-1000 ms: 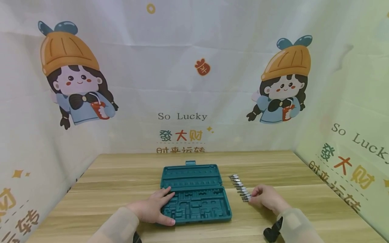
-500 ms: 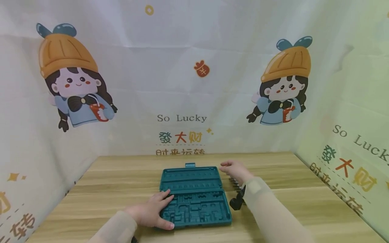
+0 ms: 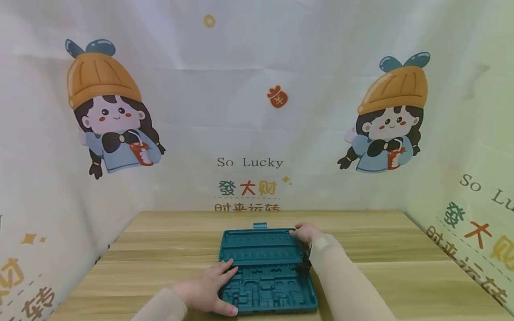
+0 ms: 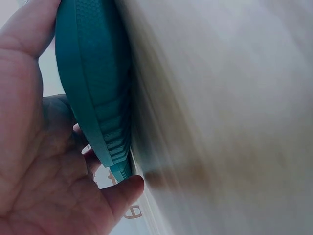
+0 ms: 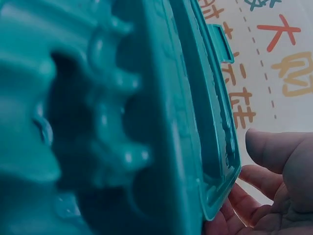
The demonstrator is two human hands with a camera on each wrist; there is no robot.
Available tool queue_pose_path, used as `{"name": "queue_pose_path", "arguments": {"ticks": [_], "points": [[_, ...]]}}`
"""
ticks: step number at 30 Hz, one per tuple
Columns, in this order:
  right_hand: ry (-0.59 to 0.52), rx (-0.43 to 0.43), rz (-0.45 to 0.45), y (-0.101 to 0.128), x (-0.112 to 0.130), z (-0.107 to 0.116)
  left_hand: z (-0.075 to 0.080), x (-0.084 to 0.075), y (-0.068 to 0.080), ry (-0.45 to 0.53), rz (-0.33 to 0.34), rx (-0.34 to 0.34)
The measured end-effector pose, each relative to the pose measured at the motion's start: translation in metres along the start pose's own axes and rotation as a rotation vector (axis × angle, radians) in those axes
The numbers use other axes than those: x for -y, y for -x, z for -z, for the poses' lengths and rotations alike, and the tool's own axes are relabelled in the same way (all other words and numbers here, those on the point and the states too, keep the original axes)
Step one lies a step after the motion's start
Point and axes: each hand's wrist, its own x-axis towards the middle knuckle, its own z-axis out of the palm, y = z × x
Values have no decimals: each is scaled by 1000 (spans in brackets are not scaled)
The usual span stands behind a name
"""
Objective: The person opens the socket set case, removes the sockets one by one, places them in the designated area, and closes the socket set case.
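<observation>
An open teal plastic case (image 3: 268,285), its tray moulded with hollows, lies flat on the wooden table with the lid (image 3: 257,244) folded back. My left hand (image 3: 202,287) rests along the tray's left side, fingers spread, thumb at the near left corner. In the left wrist view the thumb and fingers are against the case's outer side (image 4: 88,73). My right hand (image 3: 308,232) is at the lid's far right corner. The right wrist view shows its fingers (image 5: 242,200) against the lid's outer edge and its thumb held a little apart. The row of small metal bits is hidden by the right forearm.
The wooden table (image 3: 401,267) extends to both sides of the case. Beyond it hangs a printed cloth backdrop (image 3: 249,116), which also closes off the left and right sides. A latch tab (image 3: 260,225) sticks out from the lid's far edge.
My right hand has left the row of metal bits on the right and moved left and away from me to the lid's far right corner. My left hand has stayed on the case.
</observation>
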Motion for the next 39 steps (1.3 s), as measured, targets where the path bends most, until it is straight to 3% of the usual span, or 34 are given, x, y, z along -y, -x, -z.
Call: {"name": "queue_pose_path", "arguments": {"ticks": [2, 9, 13, 16, 20, 32, 36, 39], "points": [[31, 5, 2, 0, -3, 0, -2, -2, 1, 23, 3, 3], [57, 7, -22, 3, -5, 0, -12, 14, -9, 11, -7, 0], [-38, -42, -16, 1, -3, 1, -5, -6, 0, 51, 16, -5], [-142, -70, -8, -2, 2, 3, -3, -7, 0, 52, 7, -9], [-256, -67, -1, -2, 7, 7, -4, 5, -4, 39, -20, -23], [-435, -131, 144, 3, 11, 18, -4, 2, -4, -27, -16, -41], [-415, -131, 158, 10, 14, 24, 9, -4, -1, -15, -54, -64], [-398, -129, 154, 14, 16, 25, 34, -12, 2, 43, -69, -187]]}}
